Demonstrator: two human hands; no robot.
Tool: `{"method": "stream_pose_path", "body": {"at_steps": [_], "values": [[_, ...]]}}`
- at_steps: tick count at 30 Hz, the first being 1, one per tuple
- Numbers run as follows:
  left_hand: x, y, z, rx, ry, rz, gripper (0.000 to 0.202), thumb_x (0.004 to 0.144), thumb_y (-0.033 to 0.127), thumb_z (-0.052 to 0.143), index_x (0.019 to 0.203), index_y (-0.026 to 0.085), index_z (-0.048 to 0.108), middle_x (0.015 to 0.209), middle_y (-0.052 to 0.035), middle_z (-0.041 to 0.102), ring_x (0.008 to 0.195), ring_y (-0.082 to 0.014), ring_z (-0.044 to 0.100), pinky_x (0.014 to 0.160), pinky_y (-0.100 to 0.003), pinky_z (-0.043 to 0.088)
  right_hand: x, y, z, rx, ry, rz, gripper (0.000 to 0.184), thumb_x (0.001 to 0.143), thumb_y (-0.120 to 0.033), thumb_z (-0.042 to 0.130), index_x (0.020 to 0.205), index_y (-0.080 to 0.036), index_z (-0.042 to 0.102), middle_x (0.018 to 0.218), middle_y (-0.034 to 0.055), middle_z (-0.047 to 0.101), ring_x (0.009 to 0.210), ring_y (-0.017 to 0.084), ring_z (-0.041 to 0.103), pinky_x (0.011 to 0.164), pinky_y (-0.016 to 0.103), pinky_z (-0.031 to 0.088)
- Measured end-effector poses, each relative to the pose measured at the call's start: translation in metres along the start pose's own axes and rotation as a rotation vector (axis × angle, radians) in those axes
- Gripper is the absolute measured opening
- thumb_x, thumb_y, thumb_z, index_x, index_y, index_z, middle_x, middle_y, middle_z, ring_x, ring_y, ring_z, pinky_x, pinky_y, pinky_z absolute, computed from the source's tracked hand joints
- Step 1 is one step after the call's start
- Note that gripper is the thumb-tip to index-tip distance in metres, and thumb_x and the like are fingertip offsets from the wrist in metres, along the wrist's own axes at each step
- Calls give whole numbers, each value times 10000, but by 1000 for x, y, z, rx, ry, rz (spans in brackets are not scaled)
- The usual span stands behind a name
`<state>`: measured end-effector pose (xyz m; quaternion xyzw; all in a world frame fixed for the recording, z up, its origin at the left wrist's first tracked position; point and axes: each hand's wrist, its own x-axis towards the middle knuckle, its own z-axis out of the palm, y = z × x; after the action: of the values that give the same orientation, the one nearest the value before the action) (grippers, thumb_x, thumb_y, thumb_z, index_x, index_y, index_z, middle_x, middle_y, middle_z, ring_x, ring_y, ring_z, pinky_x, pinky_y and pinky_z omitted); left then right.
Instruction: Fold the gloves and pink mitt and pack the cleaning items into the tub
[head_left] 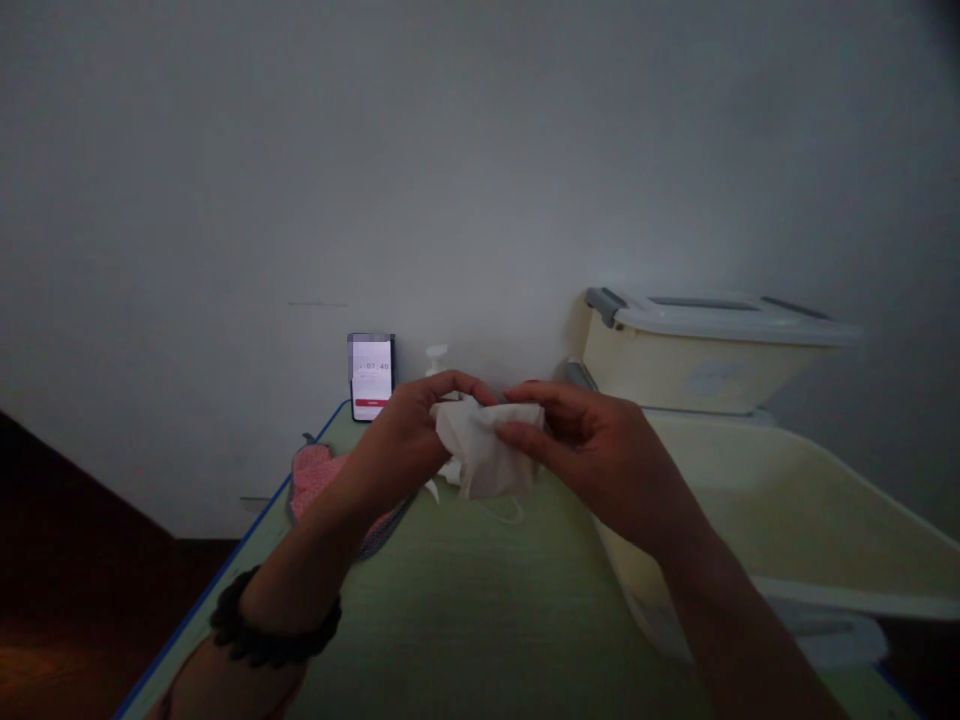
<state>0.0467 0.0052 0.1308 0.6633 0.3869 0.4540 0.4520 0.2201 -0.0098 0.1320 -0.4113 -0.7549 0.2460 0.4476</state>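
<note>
Both my hands hold a crumpled white tissue or cloth [484, 455] above the green table [480, 610]. My left hand [409, 435] pinches its left side with fingers curled over the top edge. My right hand [592, 445] grips its right side between thumb and fingers. A thin white loop hangs below the cloth. A dark bead bracelet [270, 625] sits on my left wrist.
A phone [372, 377] with a lit screen leans against the wall at the table's far end, beside a white pump bottle [436, 358]. A pink cloth [319, 475] lies at the left edge. Cream lidded storage bins [705, 350] stand stacked on the right.
</note>
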Motion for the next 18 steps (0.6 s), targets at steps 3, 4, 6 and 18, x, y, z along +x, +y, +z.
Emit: {"method": "stream_pose_path", "body": {"at_steps": [3, 4, 6, 18], "values": [[0, 1, -2, 27, 35, -20, 126, 646, 195, 658, 748, 150, 600, 615, 31, 604, 513, -85, 518, 479, -178, 395, -1, -1, 0, 52, 34, 53, 261, 746, -378, 632, 934, -205, 685, 765, 18, 694, 606, 138, 619, 554, 258, 498], [0, 2, -3, 40, 17, -24, 111, 644, 192, 660, 733, 150, 608, 623, 30, 606, 529, -87, 521, 493, -179, 398, -1, -1, -1, 63, 32, 62, 250, 742, -376, 636, 919, -209, 693, 780, 21, 699, 612, 141, 625, 561, 262, 504], [0, 3, -8, 41, -79, -28, 81, 660, 185, 652, 731, 151, 633, 655, 24, 622, 574, -92, 540, 531, -179, 411, -1, -2, -3, 82, 26, 69, 224, 737, -371, 642, 888, -218, 706, 791, 21, 706, 629, 146, 635, 569, 268, 515], [-8, 14, -27, 69, 26, 235, 320, 786, 199, 547, 1105, 200, 562, 1245, -59, 533, 1162, -215, 467, 964, -309, 388, -1, -3, -12, 166, 56, 185, 245, 714, -364, 660, 889, -199, 709, 774, 42, 707, 697, 178, 657, 596, 293, 548]]}}
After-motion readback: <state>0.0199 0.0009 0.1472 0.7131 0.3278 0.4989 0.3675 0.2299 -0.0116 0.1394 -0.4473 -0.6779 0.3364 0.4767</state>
